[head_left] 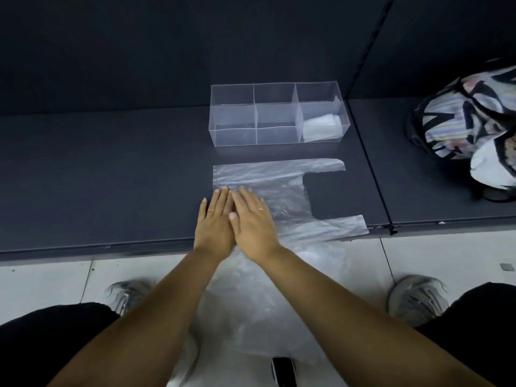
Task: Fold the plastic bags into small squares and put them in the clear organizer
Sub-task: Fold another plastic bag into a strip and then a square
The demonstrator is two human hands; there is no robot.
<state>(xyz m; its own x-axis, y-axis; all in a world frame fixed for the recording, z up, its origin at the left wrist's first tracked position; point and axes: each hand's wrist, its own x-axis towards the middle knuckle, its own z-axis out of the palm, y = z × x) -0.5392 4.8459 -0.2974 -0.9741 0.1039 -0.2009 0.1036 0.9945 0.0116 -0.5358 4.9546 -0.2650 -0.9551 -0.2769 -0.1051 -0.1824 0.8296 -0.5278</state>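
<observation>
Plastic, thin and see-through, and that decides how this will handle: almost weightless, limp, slick against itself, likely to spring back or slide unless it's pinned. Nearest us, more loose plastic (251, 308) lies on the pale floor between the knees, reaching up to the shelf edge. Just beyond it, the left hand (213, 224) and right hand (254, 227) lie palm-down side by side and touching. Their fingers (223, 199) are straight and close together, gripping nothing, simply pressing the plastic bag (279, 177) flat on the dark shelf (111, 177). The bag sits under both palms, spreads past the fingertips and runs off to the right. There its two handle loops (321, 166) stick out, one far, one near. Best hold, I'd say, is a pinch at a corner or along an edge, one palm kept down as an anchor while the other folds. Each crease will want a firm sweep to push the air out. Farther back, the clear organizer (234, 136) stands just beyond the bag, apart from it, with one folded square (321, 128) already in its right-hand compartment.
</observation>
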